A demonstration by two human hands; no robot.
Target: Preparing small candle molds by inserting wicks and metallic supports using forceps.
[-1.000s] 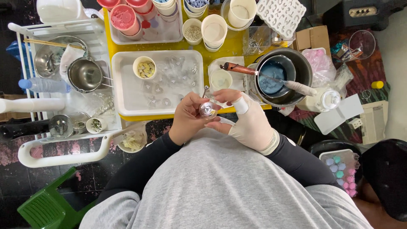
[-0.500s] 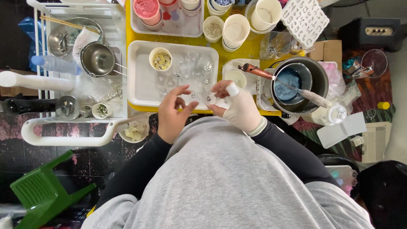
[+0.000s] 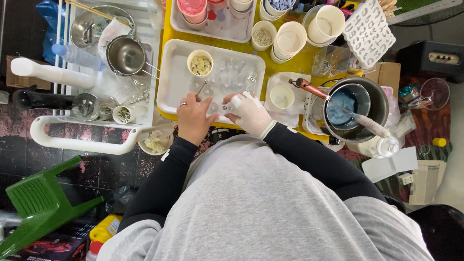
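While both my hands rest over the near edge of the white tray, my left hand, bare with a ring on one finger, lies on the tray floor with its fingers loosely bent and slightly apart, pinching nothing that I can make out. A thin metal tool stands tilted just beyond the left knuckles; whether I am touching it I cannot tell. My right hand, in a pale glove with one finger wrapped in white tape, sits just beside the left, its fingers curled together around a small clear mould piece at the tray's near side; the grip itself is partly hidden. More clear mould pieces are scattered across the middle of the tray, and a paper cup of yellowish chips stands at its far-left part. The tray lies on the yellow desk. To the right, a metal pot holds blue liquid, with a wooden-handled tool across its rim. To the left, a steel saucepan sits on a white rack
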